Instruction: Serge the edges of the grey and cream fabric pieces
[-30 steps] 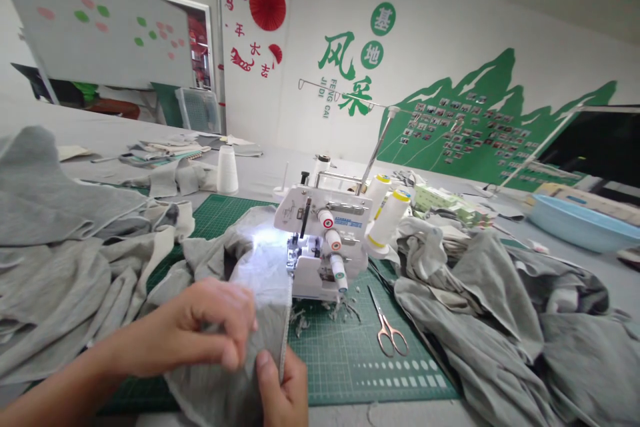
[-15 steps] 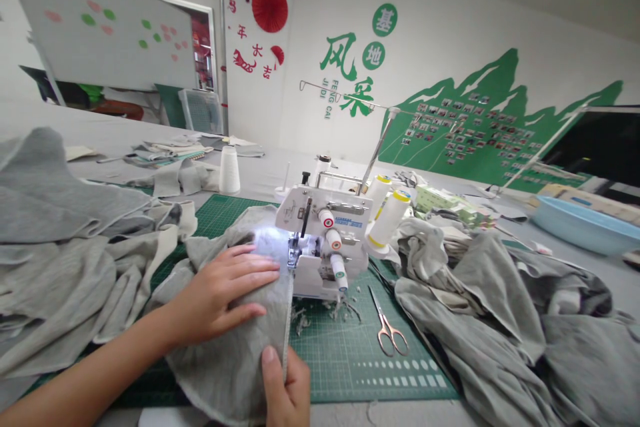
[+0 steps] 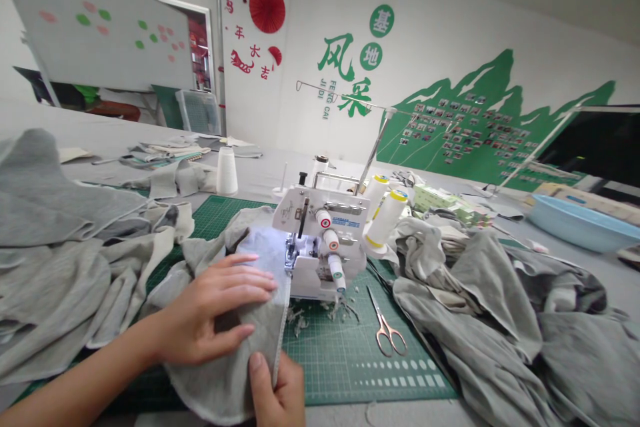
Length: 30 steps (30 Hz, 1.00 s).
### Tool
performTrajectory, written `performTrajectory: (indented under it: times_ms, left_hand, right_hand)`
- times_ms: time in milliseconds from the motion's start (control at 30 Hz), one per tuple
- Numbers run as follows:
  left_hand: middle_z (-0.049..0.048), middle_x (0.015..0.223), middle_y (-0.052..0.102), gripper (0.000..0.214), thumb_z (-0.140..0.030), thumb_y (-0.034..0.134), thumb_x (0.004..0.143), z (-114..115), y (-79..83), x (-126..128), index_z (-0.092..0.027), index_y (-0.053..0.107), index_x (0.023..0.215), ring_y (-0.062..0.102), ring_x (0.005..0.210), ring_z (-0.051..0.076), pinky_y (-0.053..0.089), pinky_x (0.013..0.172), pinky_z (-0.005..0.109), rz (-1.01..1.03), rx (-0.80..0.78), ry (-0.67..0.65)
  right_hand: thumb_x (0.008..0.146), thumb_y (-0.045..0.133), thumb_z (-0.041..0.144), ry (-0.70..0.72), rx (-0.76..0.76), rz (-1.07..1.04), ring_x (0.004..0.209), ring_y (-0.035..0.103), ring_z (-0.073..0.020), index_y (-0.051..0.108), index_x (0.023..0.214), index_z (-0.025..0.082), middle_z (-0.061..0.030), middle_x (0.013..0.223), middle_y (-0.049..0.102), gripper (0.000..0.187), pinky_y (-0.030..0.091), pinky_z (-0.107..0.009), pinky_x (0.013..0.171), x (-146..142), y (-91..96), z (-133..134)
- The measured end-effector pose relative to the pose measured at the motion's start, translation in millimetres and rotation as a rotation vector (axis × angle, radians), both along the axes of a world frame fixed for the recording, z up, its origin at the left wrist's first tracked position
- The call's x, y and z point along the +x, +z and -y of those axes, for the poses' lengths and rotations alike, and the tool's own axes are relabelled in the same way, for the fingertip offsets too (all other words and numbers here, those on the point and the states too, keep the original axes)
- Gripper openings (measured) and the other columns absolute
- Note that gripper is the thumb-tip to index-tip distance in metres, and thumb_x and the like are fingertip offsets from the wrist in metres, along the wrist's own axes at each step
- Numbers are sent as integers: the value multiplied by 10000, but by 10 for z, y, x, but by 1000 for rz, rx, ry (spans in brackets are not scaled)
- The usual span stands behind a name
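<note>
A piece of grey fabric [image 3: 263, 320] lies beneath the needle area of a white overlock sewing machine [image 3: 323, 237], whose lamp lights the cloth. Stitching runs along the fabric's right edge. My left hand [image 3: 220, 310] rests on top of the fabric with its fingers stretched and slightly spread, just left of the presser foot. Nearer to me, my right hand [image 3: 277, 387] pinches that stitched edge, thumb on top and fingers underneath. Cones of white thread [image 3: 387, 217] stand at the machine's right side.
Scissors [image 3: 385, 323] lie on the green cutting mat [image 3: 350, 347], beside thread scraps [image 3: 345, 307]. Heaps of grey fabric lie at the left [image 3: 65, 280] and the right [image 3: 480, 320]. A blue basin [image 3: 580, 223] stands at the far right, and a white thread cone [image 3: 227, 170] behind the mat.
Both hands have shifted slightly left and toward me with the fabric. The whole view has also moved a little. My grip on the stitched edge is the same.
</note>
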<state>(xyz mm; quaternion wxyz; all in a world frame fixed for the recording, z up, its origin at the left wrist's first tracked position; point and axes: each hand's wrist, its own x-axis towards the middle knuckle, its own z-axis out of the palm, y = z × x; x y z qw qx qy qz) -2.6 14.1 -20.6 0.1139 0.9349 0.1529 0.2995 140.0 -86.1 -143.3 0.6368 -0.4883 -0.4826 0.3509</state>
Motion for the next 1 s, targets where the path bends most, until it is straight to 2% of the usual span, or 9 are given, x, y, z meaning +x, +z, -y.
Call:
performTrajectory:
  times_ms: [67, 133, 200, 267, 367, 500, 667, 867, 1000]
  left_hand:
    - [46, 899, 757, 121, -278, 548, 898, 69, 30, -26, -242, 662, 913, 707, 890, 219, 465, 1041, 428, 72, -120, -108]
    - [39, 801, 729, 108, -264, 533, 904, 107, 42, -41, -240, 627, 855, 694, 810, 207, 520, 944, 386, 148, -139, -116]
    - [69, 955, 743, 132, -251, 585, 879, 113, 30, -34, -237, 638, 999, 691, 937, 233, 520, 946, 377, 150, -44, -55]
    - [101, 1166, 714, 349, -280, 645, 854, 105, -3, -5, -244, 614, 1200, 651, 1106, 271, 490, 1011, 397, 67, 52, -20]
    - [117, 1264, 681, 481, -349, 659, 858, 104, -67, 52, -250, 569, 1321, 625, 1160, 292, 465, 1051, 423, -2, 131, -26]
    - [109, 1204, 708, 272, -312, 622, 872, 121, -117, 94, -225, 642, 1129, 647, 1094, 275, 466, 1032, 415, 41, 159, 28]
    - [98, 1165, 720, 114, -202, 618, 853, 101, -102, 93, -207, 607, 967, 664, 1033, 241, 476, 992, 379, 75, 172, 54]
    - [80, 1169, 716, 62, -154, 564, 887, 93, -99, 112, -214, 561, 900, 657, 1039, 219, 456, 1003, 384, 76, 148, 100]
    - [66, 1205, 703, 74, -148, 562, 887, 74, -109, 108, -218, 535, 894, 637, 1094, 216, 437, 1029, 378, 90, 109, 93]
  right_hand:
    - [947, 452, 598, 18, 8, -3, 557, 347, -122, 579, 578, 167, 30, 567, 409, 581, 272, -245, 526, -1, -13, -9]
    - [942, 460, 602, 11, 11, -20, 557, 344, -122, 579, 573, 168, 30, 569, 407, 582, 278, -244, 523, -14, -11, -8]
    - [936, 476, 607, -36, 7, -39, 557, 362, -126, 591, 566, 168, 26, 565, 424, 585, 295, -245, 524, -33, 1, 0]
    - [929, 503, 602, -89, 15, -38, 552, 389, -129, 601, 554, 170, 24, 557, 441, 580, 313, -246, 528, -45, 15, 7]
    - [930, 523, 574, -80, 36, -9, 536, 384, -121, 594, 546, 170, 32, 545, 433, 562, 306, -241, 519, -33, 29, 6]
    - [949, 524, 509, 9, 47, 20, 541, 361, -115, 590, 572, 167, 37, 554, 421, 513, 287, -238, 511, 11, 44, -1]
    - [958, 511, 489, 90, 17, 12, 578, 359, -122, 615, 631, 161, 30, 590, 426, 474, 294, -245, 535, 33, 39, 16]
    - [940, 515, 543, 31, 12, -21, 564, 341, -116, 568, 580, 167, 38, 568, 402, 524, 255, -253, 530, -5, 43, 15]
    - [936, 514, 564, 16, -3, -59, 525, 398, -120, 606, 575, 169, 28, 534, 464, 544, 295, -246, 513, -33, 47, 20]
